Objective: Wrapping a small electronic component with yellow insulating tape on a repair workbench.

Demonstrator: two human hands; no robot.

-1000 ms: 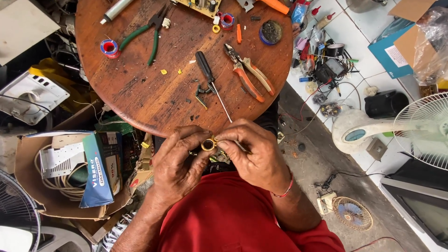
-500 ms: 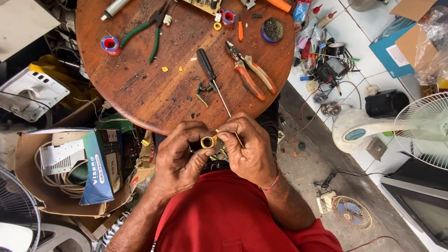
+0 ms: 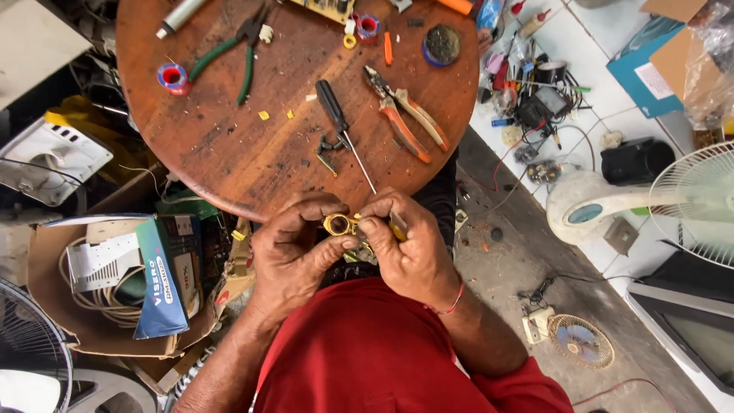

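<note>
Both hands, left (image 3: 294, 256) and right (image 3: 409, 248), have fingers pinched on a small yellow ring (image 3: 337, 224). Looks mid-job: the screwdriver (image 3: 344, 131) and pliers (image 3: 405, 118) lie unused on the worktop (image 3: 229, 145).

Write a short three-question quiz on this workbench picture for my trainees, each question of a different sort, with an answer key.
1. True or false: both hands are touching the small yellow ring.
2. Which tool lies nearest the hands on the round wooden table? A) green-handled pliers B) black-handled screwdriver C) orange-handled pliers
3. Fill in: the red roll of tape lies near the table's ____ edge as the picture shows it.

Key:
1. True: the left hand and right hand pinch it between them.
2. B
3. left
</note>
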